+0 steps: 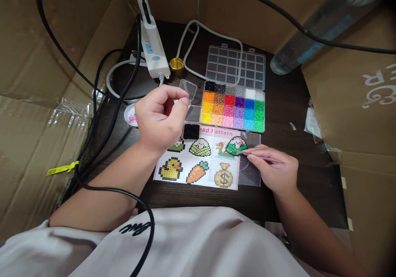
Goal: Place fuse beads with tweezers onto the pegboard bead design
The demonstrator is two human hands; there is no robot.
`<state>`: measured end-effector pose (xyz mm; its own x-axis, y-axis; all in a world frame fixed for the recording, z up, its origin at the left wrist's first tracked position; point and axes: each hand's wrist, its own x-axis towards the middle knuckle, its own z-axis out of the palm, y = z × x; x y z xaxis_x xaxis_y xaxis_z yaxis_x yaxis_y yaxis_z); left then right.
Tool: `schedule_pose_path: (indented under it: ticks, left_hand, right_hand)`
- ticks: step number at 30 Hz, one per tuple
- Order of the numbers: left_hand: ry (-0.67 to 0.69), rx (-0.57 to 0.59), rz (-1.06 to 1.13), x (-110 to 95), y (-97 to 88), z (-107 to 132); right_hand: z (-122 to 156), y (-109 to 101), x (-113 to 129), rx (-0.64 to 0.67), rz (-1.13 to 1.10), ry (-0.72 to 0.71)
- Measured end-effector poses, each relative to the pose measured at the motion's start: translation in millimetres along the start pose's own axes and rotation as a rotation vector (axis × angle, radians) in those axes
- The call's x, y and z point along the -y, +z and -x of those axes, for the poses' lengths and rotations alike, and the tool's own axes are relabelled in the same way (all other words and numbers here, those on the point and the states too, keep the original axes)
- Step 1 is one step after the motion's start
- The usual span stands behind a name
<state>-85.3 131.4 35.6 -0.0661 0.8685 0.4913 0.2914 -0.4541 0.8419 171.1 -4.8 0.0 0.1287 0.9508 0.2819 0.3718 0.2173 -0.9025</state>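
Observation:
My right hand (276,167) pinches pink metal tweezers (267,158), whose tips touch or lie just over a bead figure (236,148) in green, white, pink and black. This figure rests at the top right of the printed bead pattern sheet (182,176), partly over the clear pegboard (252,174). Raised left of the bead box, my left hand (161,116) is closed, thumb against curled fingers. Whatever it may hold is hidden. A small container of black beads (191,131) sits at the sheet's top edge. The sectioned bead box (233,107) holds beads sorted by colour.
Behind the beads lies the box's clear lid (236,64). A white dish (130,115) with pink beads is partly behind my left hand. A power strip (153,46), a gold cup (177,66) and black cables (130,79) stand at the left. Cardboard walls (365,124) enclose the table.

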Motion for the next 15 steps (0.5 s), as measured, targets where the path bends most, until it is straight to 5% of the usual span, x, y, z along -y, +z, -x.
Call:
schedule_pose_path:
  ticks: [15]
  left_hand:
    - [0.027,-0.001,0.011,-0.4,-0.2,-0.7]
  right_hand:
    - [0.6,-1.8,-0.1,-0.036,-0.045,0.044]
